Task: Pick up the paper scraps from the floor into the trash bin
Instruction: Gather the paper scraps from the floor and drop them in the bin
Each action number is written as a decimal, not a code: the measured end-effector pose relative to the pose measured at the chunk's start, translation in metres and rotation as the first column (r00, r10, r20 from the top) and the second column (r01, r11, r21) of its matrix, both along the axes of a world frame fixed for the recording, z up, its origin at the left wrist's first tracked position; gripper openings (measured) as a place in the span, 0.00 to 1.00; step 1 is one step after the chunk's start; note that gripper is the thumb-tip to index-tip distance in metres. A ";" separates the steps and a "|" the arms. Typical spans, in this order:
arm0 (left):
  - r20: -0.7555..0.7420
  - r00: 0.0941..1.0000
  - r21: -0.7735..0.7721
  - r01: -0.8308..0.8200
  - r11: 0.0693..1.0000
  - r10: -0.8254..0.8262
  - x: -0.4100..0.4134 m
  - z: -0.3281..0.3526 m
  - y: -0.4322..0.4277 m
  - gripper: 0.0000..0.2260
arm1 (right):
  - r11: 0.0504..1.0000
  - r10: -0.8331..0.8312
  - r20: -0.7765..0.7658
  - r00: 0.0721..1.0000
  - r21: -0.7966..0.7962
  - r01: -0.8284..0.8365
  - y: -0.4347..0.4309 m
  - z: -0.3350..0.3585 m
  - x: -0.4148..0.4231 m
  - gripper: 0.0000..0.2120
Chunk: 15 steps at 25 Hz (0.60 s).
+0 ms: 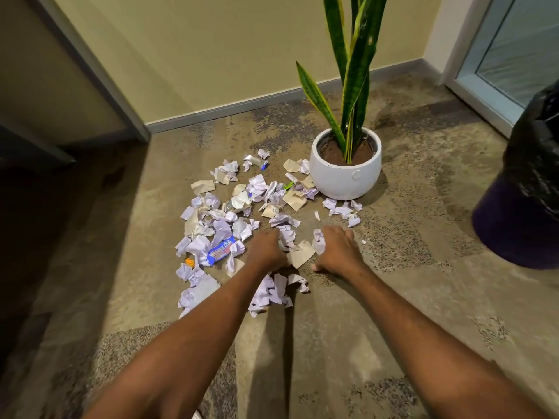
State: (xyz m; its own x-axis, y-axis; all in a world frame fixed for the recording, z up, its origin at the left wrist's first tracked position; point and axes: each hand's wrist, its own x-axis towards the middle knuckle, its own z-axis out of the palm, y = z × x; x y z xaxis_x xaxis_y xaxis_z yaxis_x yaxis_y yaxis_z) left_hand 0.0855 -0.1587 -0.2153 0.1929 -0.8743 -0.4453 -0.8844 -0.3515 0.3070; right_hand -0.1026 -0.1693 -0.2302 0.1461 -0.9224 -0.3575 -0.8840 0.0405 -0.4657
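White crumpled paper shows at the fingers of your right hand (335,249): they are curled round a white scrap (318,241), knuckles up, low over the carpet (378,297). Your left hand (266,249) is knuckles-up too, its fingers bent down into the litter at its 1 o'clock. The back of the hand hides whether they have closed on anything, so I cannot tell. Between your 2 hands lies a tan scrap (301,254), just beside both.

Moving outward, the paper scraps (223,225) spread mostly from 9 o'clock round to 12 o'clock of your hands. A blue wrapper (222,251) lies among them, just beside your left hand at 9 o'clock. A small clump sits by your wrists at 6 o'clock. More pieces lie against and near the white plant pot (344,176) at 1 o'clock.

Your trash bin (526,213), lined with a black bag, stands at 3 o'clock, well apart from the pile at the right edge of view. Its opening is cut off, so what it holds cannot be seen.

Judging by the spread, you are early in the job. Nearly the whole pile lies on the carpet, and many handfuls are left to carry across.
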 end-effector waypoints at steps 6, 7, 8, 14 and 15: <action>-0.060 0.998 -0.133 0.003 0.991 -0.011 -0.011 -0.020 -0.006 0.15 | 0.987 0.126 -0.009 0.992 -0.095 -0.126 0.001 -0.005 0.027 0.37; -0.093 0.996 -0.144 -0.018 0.989 0.004 -0.011 -0.022 -0.006 0.13 | 0.987 0.122 0.003 0.993 -0.104 -0.121 0.000 -0.004 0.030 0.33; -0.122 0.992 -0.162 -0.040 0.986 0.020 -0.011 -0.022 -0.006 0.12 | 0.987 0.118 0.016 0.993 -0.109 -0.116 0.000 -0.004 0.032 0.31; -0.024 0.996 -0.233 -0.090 0.968 0.087 -0.002 -0.023 0.010 0.17 | 0.992 0.122 0.113 0.986 -0.035 -0.118 0.003 -0.003 0.053 0.30; -0.036 0.997 -0.230 -0.081 0.970 0.075 -0.001 -0.025 0.010 0.18 | 0.993 0.118 0.126 0.985 -0.029 -0.115 0.005 -0.004 0.056 0.29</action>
